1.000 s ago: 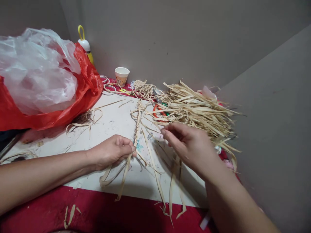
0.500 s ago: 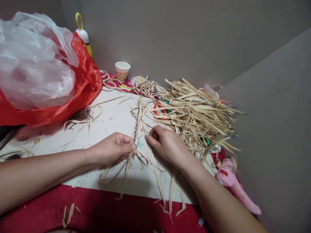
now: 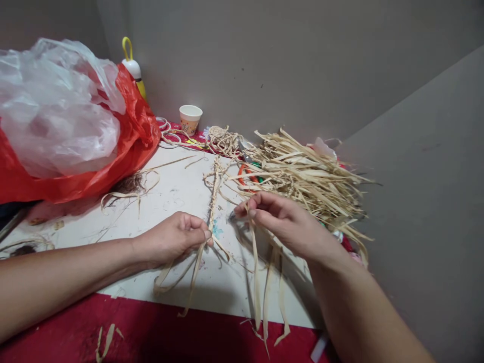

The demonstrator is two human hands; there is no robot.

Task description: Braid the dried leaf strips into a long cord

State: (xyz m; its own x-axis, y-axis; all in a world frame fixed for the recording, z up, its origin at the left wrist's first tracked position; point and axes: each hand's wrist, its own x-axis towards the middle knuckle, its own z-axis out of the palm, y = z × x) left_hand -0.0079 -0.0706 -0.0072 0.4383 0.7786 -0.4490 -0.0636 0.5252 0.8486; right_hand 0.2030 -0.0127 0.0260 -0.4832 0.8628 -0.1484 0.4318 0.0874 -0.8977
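My left hand (image 3: 172, 240) rests on the white board (image 3: 177, 191) with its fingers closed on the near end of a thin straw braid (image 3: 214, 187) that runs away toward the wall. Loose straw ends (image 3: 189, 275) trail from under this hand. My right hand (image 3: 287, 224) is raised a little above the board to the right of the braid and pinches a pale straw strip (image 3: 256, 272) that hangs down toward the near edge. A big pile of loose straw strips (image 3: 310, 174) lies just behind the right hand.
A red plastic bag (image 3: 124, 146) with a clear bag (image 3: 56, 108) on top fills the left. A paper cup (image 3: 189, 118), white rings (image 3: 166, 132), a coiled braid (image 3: 223, 138) and orange-handled scissors (image 3: 247, 174) sit near the grey wall. Red cloth (image 3: 159, 330) covers the near edge.
My right hand went down to the board beside the braid, then came up and slightly right with a straw strip pinched in its fingers. The left hand has kept its hold on the braid.
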